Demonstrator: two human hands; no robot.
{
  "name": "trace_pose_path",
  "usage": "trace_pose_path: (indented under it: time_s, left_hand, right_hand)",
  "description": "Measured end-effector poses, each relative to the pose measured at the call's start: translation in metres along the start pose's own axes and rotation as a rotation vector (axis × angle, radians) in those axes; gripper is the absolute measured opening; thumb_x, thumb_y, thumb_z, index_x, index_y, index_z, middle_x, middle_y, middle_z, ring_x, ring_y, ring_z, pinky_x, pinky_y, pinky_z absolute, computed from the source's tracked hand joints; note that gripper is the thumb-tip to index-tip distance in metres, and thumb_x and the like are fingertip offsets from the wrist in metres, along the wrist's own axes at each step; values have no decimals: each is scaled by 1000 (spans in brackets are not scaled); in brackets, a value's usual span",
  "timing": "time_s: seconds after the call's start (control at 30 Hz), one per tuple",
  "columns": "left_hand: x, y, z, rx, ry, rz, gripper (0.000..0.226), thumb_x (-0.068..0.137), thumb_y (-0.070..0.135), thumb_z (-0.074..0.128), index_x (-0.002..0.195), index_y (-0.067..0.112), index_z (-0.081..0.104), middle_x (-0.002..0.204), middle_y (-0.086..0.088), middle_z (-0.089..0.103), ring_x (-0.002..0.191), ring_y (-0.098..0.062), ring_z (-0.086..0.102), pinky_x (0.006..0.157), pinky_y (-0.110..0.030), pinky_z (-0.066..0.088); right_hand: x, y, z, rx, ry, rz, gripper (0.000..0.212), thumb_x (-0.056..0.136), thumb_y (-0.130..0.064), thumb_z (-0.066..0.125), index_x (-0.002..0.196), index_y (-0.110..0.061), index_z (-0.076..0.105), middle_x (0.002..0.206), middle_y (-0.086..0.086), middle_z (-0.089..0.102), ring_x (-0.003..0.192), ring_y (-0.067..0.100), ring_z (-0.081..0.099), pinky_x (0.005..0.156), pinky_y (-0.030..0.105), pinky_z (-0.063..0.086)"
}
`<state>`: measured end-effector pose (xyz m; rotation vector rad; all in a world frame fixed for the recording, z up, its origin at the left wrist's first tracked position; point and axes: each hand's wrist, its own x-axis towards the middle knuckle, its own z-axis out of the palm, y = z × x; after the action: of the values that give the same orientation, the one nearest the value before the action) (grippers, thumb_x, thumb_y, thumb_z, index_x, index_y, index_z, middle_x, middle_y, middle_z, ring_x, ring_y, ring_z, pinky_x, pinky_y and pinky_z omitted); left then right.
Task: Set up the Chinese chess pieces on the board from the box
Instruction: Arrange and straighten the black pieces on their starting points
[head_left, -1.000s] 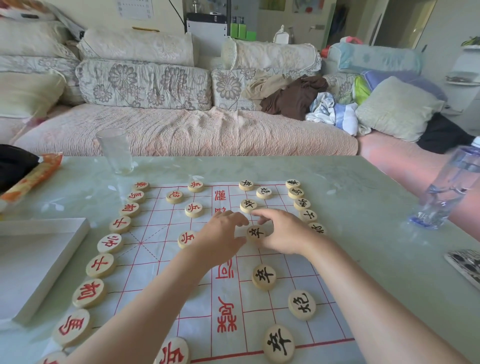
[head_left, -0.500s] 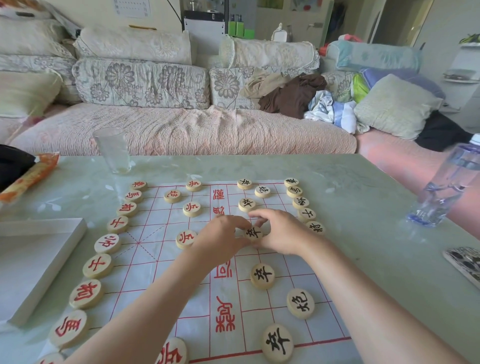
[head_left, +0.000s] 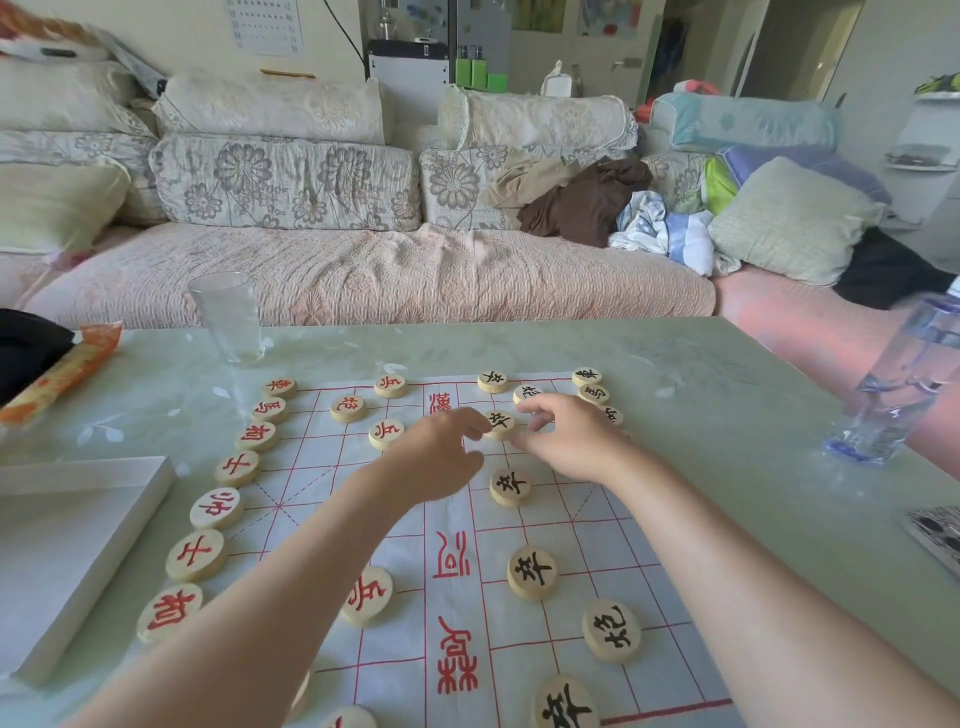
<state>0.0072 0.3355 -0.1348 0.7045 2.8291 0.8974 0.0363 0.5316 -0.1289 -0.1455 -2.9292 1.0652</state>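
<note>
A white board sheet (head_left: 582, 525) with red lines lies on the table. Red-lettered round pieces (head_left: 215, 508) line its left edge, and a few stand further in. Black-lettered pieces (head_left: 532, 572) stand on the right half, some of them hidden behind my right hand. Both hands meet at one black-lettered piece (head_left: 500, 423) on the far half. The straight fingertips of my left hand (head_left: 441, 454) touch its left edge. My right hand (head_left: 574, 441) has loosely curled fingers, and its thumb tip rests at the piece's lower right edge. The white box (head_left: 78, 545) lies to the left.
An empty glass (head_left: 228, 317) stands beyond the board's far left corner. A plastic water bottle (head_left: 904, 379) stands at the right. An orange snack packet (head_left: 62, 371) and a dark object lie far left. A sofa runs behind the table.
Both hands moved away from me, from the black piece in the board's middle row to the one beyond it. That nearer piece now stands uncovered.
</note>
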Motion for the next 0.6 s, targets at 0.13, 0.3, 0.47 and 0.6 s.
trace_pose_path:
  time_s: [0.13,0.3,0.47,0.6]
  left_hand:
    - [25,-7,-5,41,36,-16,39,91,16,52,129,25,53,124,6,59,104,-15,58,86,-24,44]
    - [45,-19,3,121,12,-9,47,92,17,51,138,26,46,138,6,51,123,-17,50,100,-30,42]
    - [57,-27,11,130,-6,28,54,89,17,57,140,28,43,136,7,53,121,-17,49,98,-30,42]
    - [63,-31,14,68,4,18,58,84,21,68,137,30,45,128,9,58,113,-16,53,93,-31,47]
  right_hand:
    - [27,-1,11,-186,32,61,63,76,-67,65,132,-38,54,129,-15,59,115,11,57,98,35,48]
    - [45,-14,20,-275,11,64,66,73,-66,69,128,-33,55,124,-12,58,114,14,58,91,32,48]
    - [58,-10,24,-311,-65,-57,51,83,-49,70,130,-31,60,125,-7,62,111,15,58,83,26,44]
    - [60,-2,17,-221,-132,-83,62,81,-41,77,138,-31,55,125,-11,60,112,12,57,92,25,47]
